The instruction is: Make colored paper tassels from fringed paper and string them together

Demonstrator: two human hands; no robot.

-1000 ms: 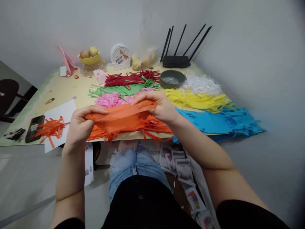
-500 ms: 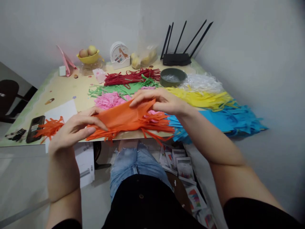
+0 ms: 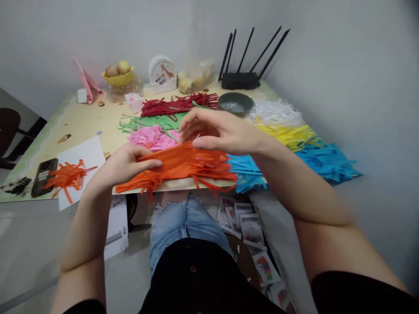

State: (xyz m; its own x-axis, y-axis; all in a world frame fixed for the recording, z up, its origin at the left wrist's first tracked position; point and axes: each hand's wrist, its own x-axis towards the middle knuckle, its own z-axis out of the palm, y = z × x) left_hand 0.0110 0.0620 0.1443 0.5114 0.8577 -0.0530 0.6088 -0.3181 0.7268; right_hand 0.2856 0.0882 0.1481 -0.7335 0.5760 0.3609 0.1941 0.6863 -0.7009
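My left hand (image 3: 126, 165) pinches the left end of a folded orange paper piece (image 3: 178, 159), thumb on top, just above the orange strip pile (image 3: 196, 172) at the table's front edge. My right hand (image 3: 218, 131) hovers over the right part of that paper with fingers spread and loose, holding nothing. Pink strips (image 3: 152, 136) lie just behind the hands, blue strips (image 3: 248, 168) just to the right.
The table (image 3: 81, 120) also carries green strips (image 3: 147, 122), red strips (image 3: 178, 104), yellow strips (image 3: 288, 133), white shreds (image 3: 276, 112), a green bowl (image 3: 235, 102), a router (image 3: 244, 80), a fruit bowl (image 3: 119, 76), a clock (image 3: 160, 74), a white sheet (image 3: 80, 157) with orange scraps and a phone (image 3: 44, 171).
The orange paper has been lowered from in front of me onto the orange pile. My right hand has let go of it and lifted, fingers spreading. My left hand keeps hold.
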